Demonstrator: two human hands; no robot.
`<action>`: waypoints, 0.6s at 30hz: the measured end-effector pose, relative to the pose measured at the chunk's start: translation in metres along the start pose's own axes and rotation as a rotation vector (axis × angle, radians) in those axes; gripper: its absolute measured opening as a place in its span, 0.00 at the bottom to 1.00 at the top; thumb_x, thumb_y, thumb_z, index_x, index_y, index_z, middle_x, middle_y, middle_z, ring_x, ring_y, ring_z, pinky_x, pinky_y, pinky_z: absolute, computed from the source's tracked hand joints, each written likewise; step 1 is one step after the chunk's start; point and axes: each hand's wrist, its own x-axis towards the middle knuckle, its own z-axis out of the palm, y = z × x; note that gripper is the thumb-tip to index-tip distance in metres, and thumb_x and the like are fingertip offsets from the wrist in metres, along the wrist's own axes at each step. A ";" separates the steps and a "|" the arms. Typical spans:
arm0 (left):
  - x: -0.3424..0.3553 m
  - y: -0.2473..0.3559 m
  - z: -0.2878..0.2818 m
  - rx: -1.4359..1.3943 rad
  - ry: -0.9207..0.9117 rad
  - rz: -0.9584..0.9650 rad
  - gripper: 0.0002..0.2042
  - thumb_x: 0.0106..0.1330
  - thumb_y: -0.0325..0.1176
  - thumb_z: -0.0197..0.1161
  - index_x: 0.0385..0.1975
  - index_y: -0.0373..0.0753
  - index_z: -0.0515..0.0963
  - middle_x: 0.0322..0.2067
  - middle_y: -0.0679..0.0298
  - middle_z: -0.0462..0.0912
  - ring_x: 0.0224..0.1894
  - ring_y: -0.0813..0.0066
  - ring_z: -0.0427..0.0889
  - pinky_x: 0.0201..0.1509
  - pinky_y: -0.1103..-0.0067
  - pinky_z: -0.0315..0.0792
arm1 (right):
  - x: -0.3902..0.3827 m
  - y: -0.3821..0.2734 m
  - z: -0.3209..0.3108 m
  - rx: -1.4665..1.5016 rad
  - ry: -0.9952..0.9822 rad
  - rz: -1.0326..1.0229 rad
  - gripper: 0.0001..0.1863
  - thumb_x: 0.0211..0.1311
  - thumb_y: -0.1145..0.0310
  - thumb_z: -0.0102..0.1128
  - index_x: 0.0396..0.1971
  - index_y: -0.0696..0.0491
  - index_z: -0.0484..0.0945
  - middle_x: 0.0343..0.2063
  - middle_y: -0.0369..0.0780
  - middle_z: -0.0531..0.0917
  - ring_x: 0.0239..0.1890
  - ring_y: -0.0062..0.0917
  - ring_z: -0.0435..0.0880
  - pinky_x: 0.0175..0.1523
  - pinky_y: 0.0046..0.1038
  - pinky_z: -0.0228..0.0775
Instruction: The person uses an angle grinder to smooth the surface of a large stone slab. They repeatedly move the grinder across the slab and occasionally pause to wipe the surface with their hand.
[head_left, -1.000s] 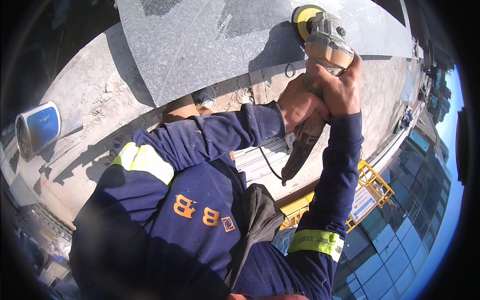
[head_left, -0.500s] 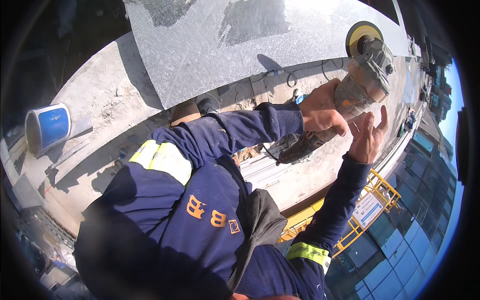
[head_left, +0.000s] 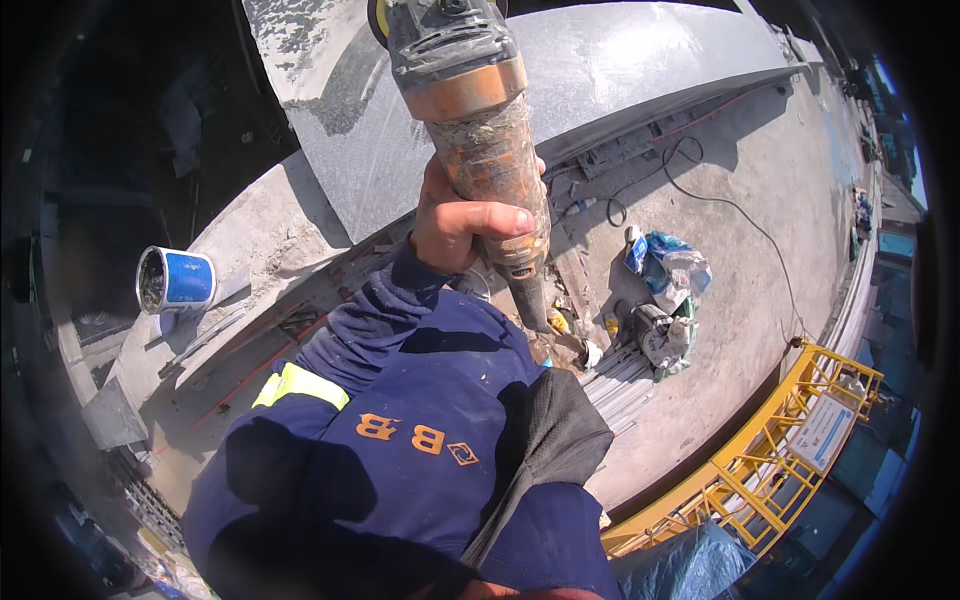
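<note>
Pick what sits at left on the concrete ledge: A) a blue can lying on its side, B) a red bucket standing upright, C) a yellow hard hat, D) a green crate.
A: the blue can lies on its side on the concrete ledge, its open mouth in view.

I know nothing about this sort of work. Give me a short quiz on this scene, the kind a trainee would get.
1. True or false: the left hand has its fingers wrapped round the body of the angle grinder.
2. Multiple choice: the railing at the lower right is A) yellow, B) red, C) white.
3. How many hands are on the angle grinder?

Key: 1 true; 2 A; 3 one.
</note>
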 end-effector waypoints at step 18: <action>-0.131 0.064 -0.113 0.011 0.280 0.524 0.39 0.45 0.34 0.69 0.61 0.35 0.63 0.48 0.52 0.71 0.48 0.54 0.76 0.58 0.58 0.68 | 0.093 -0.229 0.004 0.233 -0.087 -0.596 0.14 0.63 0.72 0.57 0.48 0.53 0.71 0.24 0.44 0.79 0.21 0.30 0.76 0.21 0.37 0.69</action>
